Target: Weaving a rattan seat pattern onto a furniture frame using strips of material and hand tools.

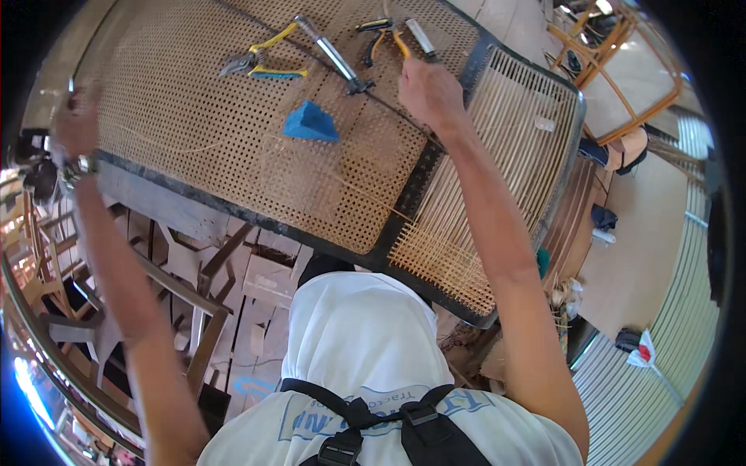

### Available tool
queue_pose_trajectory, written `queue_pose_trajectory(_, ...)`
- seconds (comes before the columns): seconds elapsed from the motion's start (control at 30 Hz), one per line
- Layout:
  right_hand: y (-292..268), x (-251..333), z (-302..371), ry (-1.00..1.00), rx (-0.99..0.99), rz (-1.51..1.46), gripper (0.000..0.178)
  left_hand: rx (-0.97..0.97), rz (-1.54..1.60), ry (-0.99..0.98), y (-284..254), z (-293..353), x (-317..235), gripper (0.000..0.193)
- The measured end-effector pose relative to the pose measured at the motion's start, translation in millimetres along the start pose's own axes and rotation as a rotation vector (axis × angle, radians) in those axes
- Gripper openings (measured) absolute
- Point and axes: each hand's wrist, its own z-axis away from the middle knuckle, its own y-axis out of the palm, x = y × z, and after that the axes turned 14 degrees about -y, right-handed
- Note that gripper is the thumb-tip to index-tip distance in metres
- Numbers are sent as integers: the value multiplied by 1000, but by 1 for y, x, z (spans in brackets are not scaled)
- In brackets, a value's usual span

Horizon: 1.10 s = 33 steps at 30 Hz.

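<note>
A large cane panel in a dark frame (272, 215) lies before me, its left section (179, 93) closely woven. The right section (505, 132) has mostly parallel cane strands, cross-woven only at its near end. My right hand (431, 93) is closed above the panel's far part, by the orange handle of a pair of pliers (400, 40); what it grips is hidden. At the panel's left end my left hand (75, 128) is blurred, its fingers unclear. A loose cane strand (167, 146) trails across the weave near it.
On the panel lie yellow-handled pruning shears (268, 54), a metal-shafted tool (334, 56), a blue wedge-shaped block (311, 123) and a light-bladed tool (420, 36). Wooden chair frames (183, 272) crowd the lower left. Another wooden frame (622, 78) stands at the far right.
</note>
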Motion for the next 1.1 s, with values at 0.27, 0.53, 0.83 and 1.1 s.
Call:
queue_pose_trajectory(0.27,53,30,-57,-67,133,-15,54,834,474,-459,-27,351,-86,46)
queue_pose_trajectory(0.53,96,4,203,404,-191,-727,28,644,561,189,-6,364,-77,29)
queue_pose_trajectory(0.83,87,48,385,513,-128,-742,17,456,436,478,90,303,-100,78)
queue_pose_trajectory(1.1,81,64,405,506,-294,-913,13,471,596,687,107,288,-186,62)
